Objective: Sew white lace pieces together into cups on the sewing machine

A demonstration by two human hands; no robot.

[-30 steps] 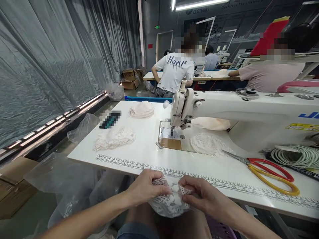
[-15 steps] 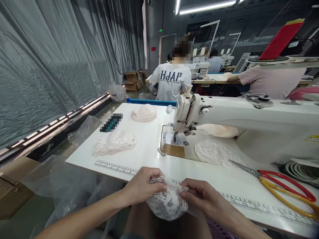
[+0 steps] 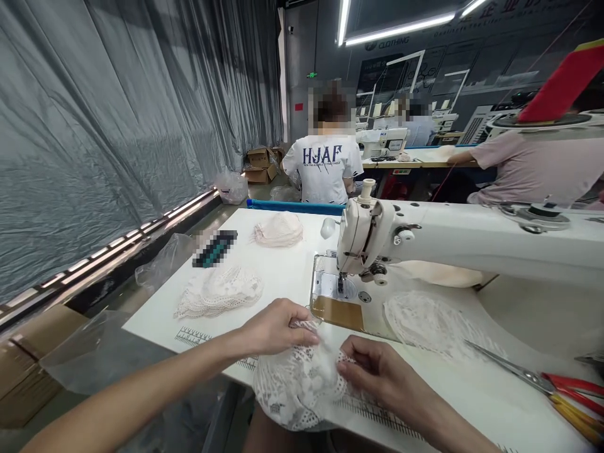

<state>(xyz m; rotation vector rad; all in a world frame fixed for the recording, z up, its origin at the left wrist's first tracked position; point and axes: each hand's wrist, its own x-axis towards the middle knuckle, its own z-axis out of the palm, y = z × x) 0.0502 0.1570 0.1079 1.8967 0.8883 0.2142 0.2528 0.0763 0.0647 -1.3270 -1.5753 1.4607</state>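
Note:
A piece of white lace fabric [image 3: 295,384] hangs between my two hands, over the front edge of the white sewing table. Thumb and fingers of my left hand [image 3: 278,327] pinch its upper left part. My right hand [image 3: 372,365] grips its right edge, with the fingertips closed on the lace. Just beyond the hands is the white sewing machine [image 3: 365,236], its presser foot [image 3: 340,284] above the metal needle plate. To the right of the needle lies another white lace piece [image 3: 425,321].
Scissors with red and yellow handles [image 3: 542,380] lie at the right. A lace stack [image 3: 221,289] and a pale pink fabric stack [image 3: 278,228] rest on the table's left side. Plastic bags [image 3: 108,352] hang beside it. A person in a white shirt [image 3: 323,167] sits ahead.
Both hands have carried the lace fabric up and closer to the machine, and it now spreads lower left. The camera view has shifted slightly.

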